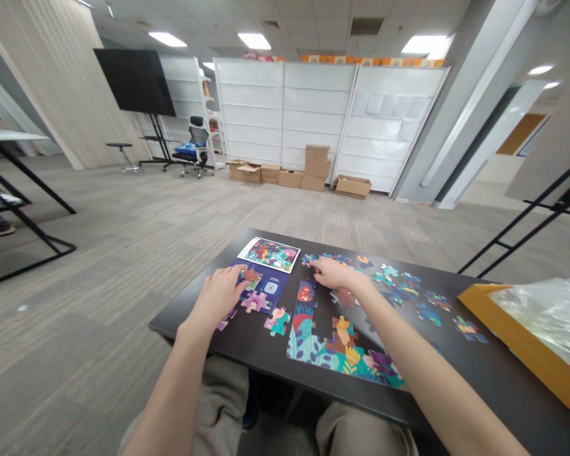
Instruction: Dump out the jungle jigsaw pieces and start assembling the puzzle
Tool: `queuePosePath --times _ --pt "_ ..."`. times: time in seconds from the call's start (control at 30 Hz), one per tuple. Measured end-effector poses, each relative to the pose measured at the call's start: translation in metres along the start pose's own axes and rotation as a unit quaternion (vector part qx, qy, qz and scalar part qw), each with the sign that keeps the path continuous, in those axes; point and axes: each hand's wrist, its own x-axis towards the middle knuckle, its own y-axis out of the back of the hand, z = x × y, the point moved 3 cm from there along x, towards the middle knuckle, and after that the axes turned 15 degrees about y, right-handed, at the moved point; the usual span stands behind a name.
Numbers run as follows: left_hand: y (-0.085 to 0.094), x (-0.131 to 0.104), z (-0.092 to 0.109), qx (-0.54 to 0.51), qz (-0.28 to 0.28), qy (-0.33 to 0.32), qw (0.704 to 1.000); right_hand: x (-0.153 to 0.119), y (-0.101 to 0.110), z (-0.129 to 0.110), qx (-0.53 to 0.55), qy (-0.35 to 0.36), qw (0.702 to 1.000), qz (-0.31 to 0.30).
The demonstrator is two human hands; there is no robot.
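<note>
My left hand (220, 291) rests over the left part of the black table, thumb and fingers apart. Its fingertips are beside a brown and green jigsaw piece (251, 278) lying on a dark blue sheet (279, 283). My right hand (335, 272) reaches to the far side, fingers curled, its fingertips on a small blue jigsaw piece (308, 259). Below it lies a partly joined jigsaw (313, 351), with a left column and a bottom strip. A picture card (270, 254) of the whole design lies beyond the sheet. Pink pieces (255, 302) sit nearer me.
Several loose jigsaw pieces (401, 291) are scattered over the right half of the black table (275, 349). An orange-yellow box (517, 335) with clear plastic (551, 316) in it stands at the right edge. Cardboard boxes (316, 168) and a chair (197, 142) are far off.
</note>
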Motion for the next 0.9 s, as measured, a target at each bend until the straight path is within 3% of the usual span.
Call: queuePosePath --times 0.2,0.27,0.43,0.53,0.73,0.9 --pt "-0.010 -0.003 0.029 -0.054 0.004 -0.089 0.995 0.001 -0.003 0.004 0.005 0.008 1.000 0.001" --pt "-0.013 -0.001 0.023 -0.061 0.001 -0.080 0.995 0.000 -0.002 0.004 0.009 0.006 1.000 0.001" --pt "-0.017 0.006 -0.022 -0.046 -0.005 -0.005 0.999 -0.002 0.004 0.003 0.040 0.000 0.999 -0.004" --pt "-0.016 0.009 -0.036 -0.038 -0.018 0.002 0.999 -0.005 0.008 0.005 0.065 -0.005 0.998 0.000" --pt "-0.011 0.010 -0.028 -0.061 -0.022 0.008 0.998 -0.013 0.027 0.005 0.092 -0.001 0.993 0.068" --pt "-0.001 0.008 -0.016 -0.166 0.002 0.018 0.986 -0.015 0.039 -0.005 0.143 0.023 0.981 0.130"
